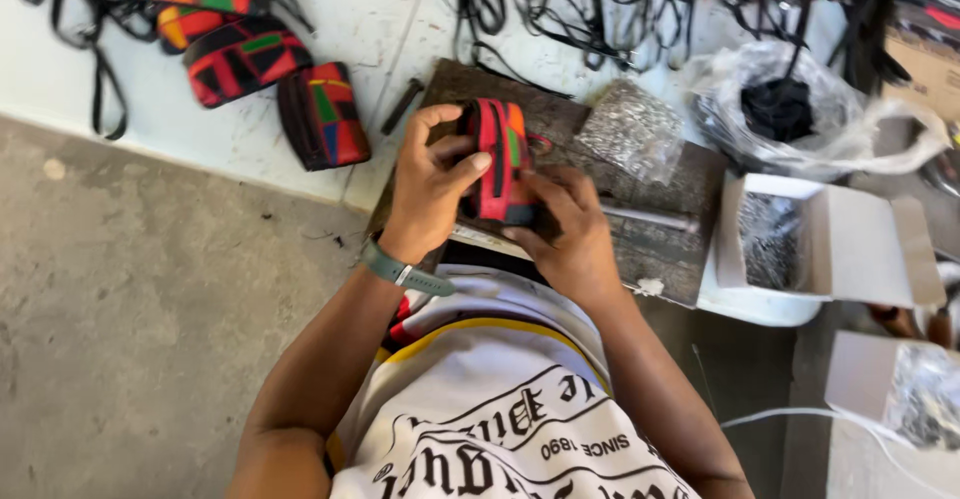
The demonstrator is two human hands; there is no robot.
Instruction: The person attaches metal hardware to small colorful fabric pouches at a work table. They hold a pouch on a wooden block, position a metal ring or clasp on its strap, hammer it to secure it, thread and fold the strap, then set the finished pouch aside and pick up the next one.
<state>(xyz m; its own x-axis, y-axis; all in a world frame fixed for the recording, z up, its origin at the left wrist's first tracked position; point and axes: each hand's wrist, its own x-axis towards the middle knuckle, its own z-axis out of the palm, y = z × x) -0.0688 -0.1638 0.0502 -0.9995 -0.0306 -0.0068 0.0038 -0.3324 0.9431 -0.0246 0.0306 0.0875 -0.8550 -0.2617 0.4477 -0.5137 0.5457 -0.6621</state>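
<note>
Head view. Both hands meet over a dark, worn wooden board (660,204) lying at the edge of a white work surface (250,139). Between them stands a small fabric pouch in red, orange, green and black patchwork with a black strap (502,164), held on edge just above the board.

The left hand (432,184), a grey-green watch band (400,272) on its wrist, grips the pouch from the left side: thumb laid across its face, fingers curled over the top edge. The right hand (565,229) is clenched on the pouch's lower right corner, fingers bent under it.

A clear plastic bag of small metal parts (632,131) lies on the board, just beyond the right hand. Three similar patchwork pouches (280,79) lie on the white surface, well to the left. An open white cardboard box (830,239) with shiny metal contents sits to the right. Black straps (560,9) are heaped along the far edge.
</note>
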